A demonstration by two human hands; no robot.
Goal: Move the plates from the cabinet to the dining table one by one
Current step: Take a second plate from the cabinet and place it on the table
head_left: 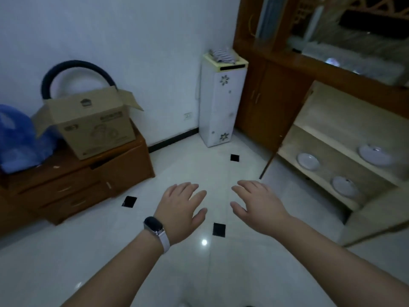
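Observation:
Three white plates lie on a shelf of the open pale-wood cabinet [332,120] at the right: one at the left [308,161], one further back at the right [374,155], one nearer the front edge [344,186]. My left hand [182,209], with a watch on its wrist, and my right hand [258,205] are stretched out side by side over the white floor, palms down, fingers relaxed, holding nothing. Both hands are left of the cabinet and apart from the plates. No dining table is in view.
A brown drawer chest [93,187] at the left carries an open cardboard box [97,125] and a blue bag [15,138]. A narrow white stand [219,107] sits in the corner beside a dark wooden cupboard [265,103]. The tiled floor [199,169] lies ahead.

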